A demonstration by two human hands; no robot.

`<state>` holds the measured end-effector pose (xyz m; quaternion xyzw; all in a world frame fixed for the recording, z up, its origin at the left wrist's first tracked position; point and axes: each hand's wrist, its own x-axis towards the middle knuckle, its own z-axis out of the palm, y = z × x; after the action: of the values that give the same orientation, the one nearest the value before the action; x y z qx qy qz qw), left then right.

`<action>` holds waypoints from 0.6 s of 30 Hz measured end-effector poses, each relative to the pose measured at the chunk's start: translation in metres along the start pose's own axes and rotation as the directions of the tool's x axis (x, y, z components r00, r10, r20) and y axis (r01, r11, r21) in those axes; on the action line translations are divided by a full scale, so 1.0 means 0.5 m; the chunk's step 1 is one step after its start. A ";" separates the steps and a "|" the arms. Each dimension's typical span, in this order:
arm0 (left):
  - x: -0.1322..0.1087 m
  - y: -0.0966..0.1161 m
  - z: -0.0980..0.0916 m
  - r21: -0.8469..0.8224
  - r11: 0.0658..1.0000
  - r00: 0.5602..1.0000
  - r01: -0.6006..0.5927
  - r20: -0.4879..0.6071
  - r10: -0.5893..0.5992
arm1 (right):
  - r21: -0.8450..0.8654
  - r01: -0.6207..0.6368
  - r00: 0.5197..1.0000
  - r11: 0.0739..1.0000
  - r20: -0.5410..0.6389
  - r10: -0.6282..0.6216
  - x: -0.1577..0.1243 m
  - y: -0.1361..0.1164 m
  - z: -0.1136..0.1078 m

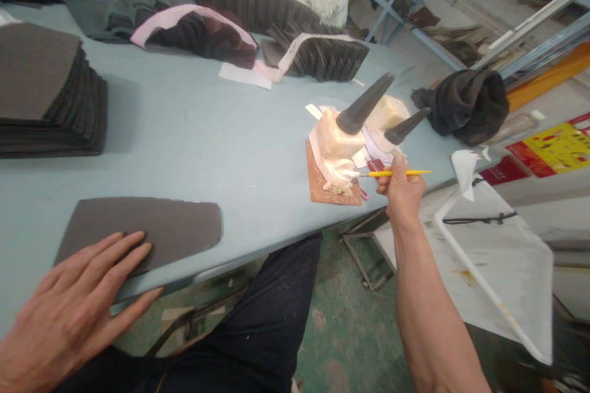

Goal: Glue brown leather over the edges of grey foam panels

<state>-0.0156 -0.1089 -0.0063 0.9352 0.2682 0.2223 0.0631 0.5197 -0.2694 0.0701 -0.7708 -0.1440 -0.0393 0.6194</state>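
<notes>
My left hand [87, 295] lies flat with spread fingers on a dark grey cut panel [170, 227] at the table's near edge. In my right hand [403, 187] is a brush with a yellow handle [419, 172], held in closed fingers. Its tip is at the creamy, glue-like mass at the foot of a pale yellowish block-shaped container [336, 138], which has a black cone-shaped spout. That container rests on a brown board [318, 190] with crumbly residue. A second similar pale container [387, 112] stands behind it, also with a black spout.
A thick stack of dark panels [46, 92] sits at the left. Bundled dark pieces [332, 58] and a pink-banded bundle [198, 31] line the back. Black cloth [470, 104] lies at the right end, near a white-framed panel [498, 264]. The table edge [276, 239] runs beside my legs.
</notes>
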 end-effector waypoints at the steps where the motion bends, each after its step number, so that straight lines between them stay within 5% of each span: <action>1: 0.000 0.007 0.000 -0.021 0.998 0.999 0.051 0.007 -0.051 | -0.008 0.017 1.000 1.000 0.008 -0.017 0.000 0.001 -0.004; 8: -0.009 -0.016 0.008 0.044 0.998 0.999 -0.050 0.001 0.050 | -0.050 0.132 0.991 0.990 0.011 -0.132 -0.005 -0.006 -0.036; 15: 0.000 -0.001 0.005 -0.044 0.999 1.000 0.015 -0.026 -0.016 | -0.108 0.178 0.982 0.978 0.087 -0.169 -0.035 -0.002 -0.014; 18: 0.003 0.007 -0.002 0.118 0.985 0.992 -0.123 0.009 0.123 | -0.119 0.136 0.989 0.984 0.075 -0.128 -0.063 -0.026 -0.031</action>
<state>-0.0132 -0.1110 -0.0041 0.9523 0.2226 0.2085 -0.0058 0.4877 -0.2874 0.0785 -0.7974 -0.2127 -0.0631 0.5612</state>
